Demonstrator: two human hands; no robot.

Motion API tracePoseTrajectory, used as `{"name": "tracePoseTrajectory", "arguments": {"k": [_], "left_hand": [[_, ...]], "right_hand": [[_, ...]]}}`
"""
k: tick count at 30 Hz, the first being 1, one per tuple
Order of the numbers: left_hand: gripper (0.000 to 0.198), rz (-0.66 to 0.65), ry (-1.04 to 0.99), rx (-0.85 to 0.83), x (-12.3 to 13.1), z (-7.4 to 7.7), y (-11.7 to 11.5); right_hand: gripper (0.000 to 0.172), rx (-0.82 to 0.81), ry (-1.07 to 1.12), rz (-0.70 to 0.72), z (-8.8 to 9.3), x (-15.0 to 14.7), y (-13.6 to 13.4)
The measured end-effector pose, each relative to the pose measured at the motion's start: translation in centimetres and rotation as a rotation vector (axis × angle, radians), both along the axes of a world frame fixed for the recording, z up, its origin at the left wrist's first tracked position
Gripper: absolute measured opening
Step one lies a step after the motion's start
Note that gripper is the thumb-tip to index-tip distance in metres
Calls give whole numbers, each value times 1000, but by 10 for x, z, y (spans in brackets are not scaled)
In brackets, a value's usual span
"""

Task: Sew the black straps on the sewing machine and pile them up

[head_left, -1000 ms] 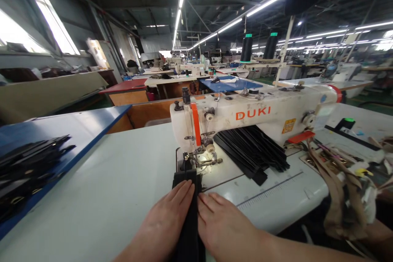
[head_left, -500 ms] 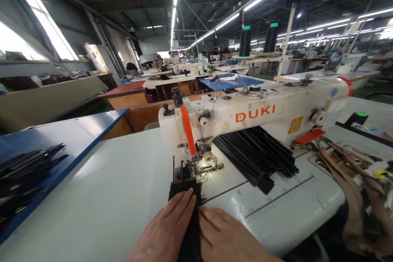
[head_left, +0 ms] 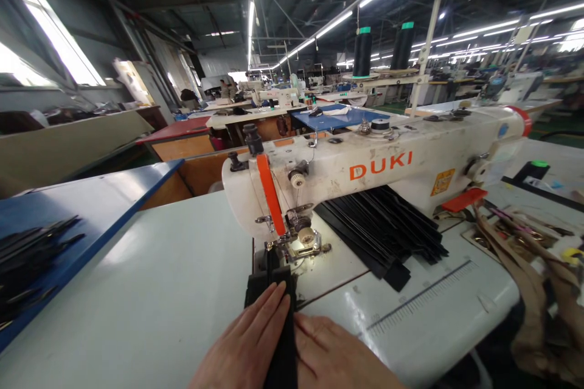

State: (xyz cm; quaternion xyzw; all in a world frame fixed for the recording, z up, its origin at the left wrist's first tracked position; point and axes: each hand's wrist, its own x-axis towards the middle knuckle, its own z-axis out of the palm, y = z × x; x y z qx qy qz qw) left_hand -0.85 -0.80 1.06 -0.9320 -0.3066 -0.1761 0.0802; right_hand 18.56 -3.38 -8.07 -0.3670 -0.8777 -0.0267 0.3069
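Observation:
A long black fabric strip (head_left: 283, 355) runs from the bottom of the view up to the needle area of a white DUKI sewing machine (head_left: 333, 164). Across the strip's left side lies my left hand (head_left: 249, 340), fingers stretched out flat and nearly together, pressing on it. My right hand (head_left: 335, 349) rests against the strip's right edge with fingers bent inward, gripping that edge; its thumb is hidden. The strip's far end reaches the presser foot, where dark parts overlap and details are hard to make out.
Under the machine arm lies a stack of black strips (head_left: 378, 234). At right are tan straps (head_left: 529, 279) beside a tray of small parts. A blue table (head_left: 114, 194) on the left carries black pieces. Thread cones (head_left: 362, 55) stand behind.
The view has shifted slightly, so the machine's head appears a little further left. Both hands keep about the same hold on the strip.

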Motion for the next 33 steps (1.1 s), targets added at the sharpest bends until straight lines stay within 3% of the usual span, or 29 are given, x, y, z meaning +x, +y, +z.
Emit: {"name": "tracePoseTrajectory", "arguments": {"k": [11,26,33], "left_hand": [[85,-42,13,19,3,4,2],[84,-20,18,3,5,3,1],[80,-37,47,5,3,3,0]], "right_hand": [[41,36,62,-15,-9,-5,3],[32,136,63,-11,-6,-4,3],[34,57,26,-18,-5,-3,2]]}}
